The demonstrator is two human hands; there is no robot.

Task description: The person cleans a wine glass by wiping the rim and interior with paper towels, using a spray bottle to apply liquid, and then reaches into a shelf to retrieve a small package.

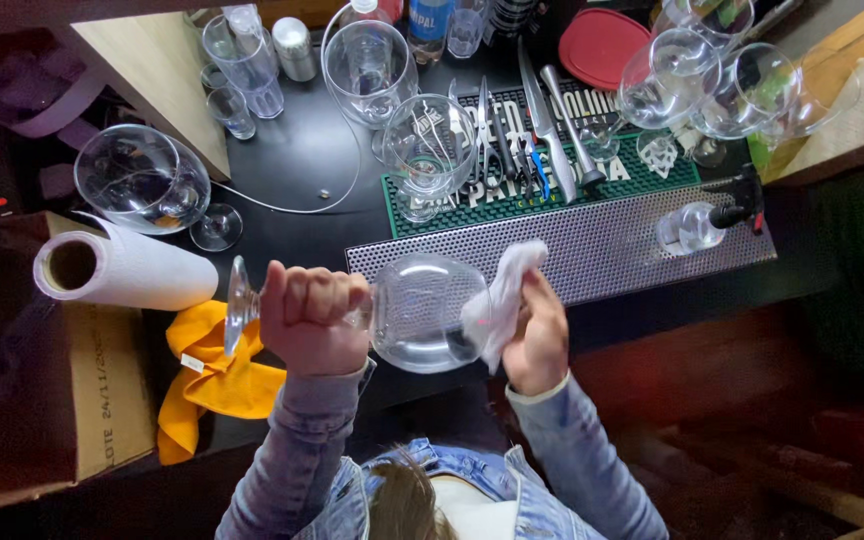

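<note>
My blue denim sleeves [292, 450] sit closest under the camera, both running up toward the large clear balloon-shaped wine glass [417, 312] that I hold on its side above the near edge of the black bar counter [292, 160]. My left hand [310, 318] is clenched in a full fist around the stem, fingers wrapped tight with the knuckles up, and the round foot of the glass sticks out just past that fist on the far side from the bowl. My right hand [534, 340] is closed on a crumpled white cloth [502, 295], pinching it between thumb and fingers and pressing it against the rim of the bowl, so the cloth touches the glass at its mouth.

Beyond the glass lies the perforated metal drip tray [602, 250], and beyond that the green rubber bar mat [642, 180] with steel bar tools [542, 120] laid on it and another stemmed glass [430, 155] standing on it. On the foot side of my glass, a roll of white paper towel [127, 270] lies on its side, with a crumpled orange cloth [214, 375] just below it near my left fist, and a big clear wine glass [142, 180] tilted above the roll.
</note>
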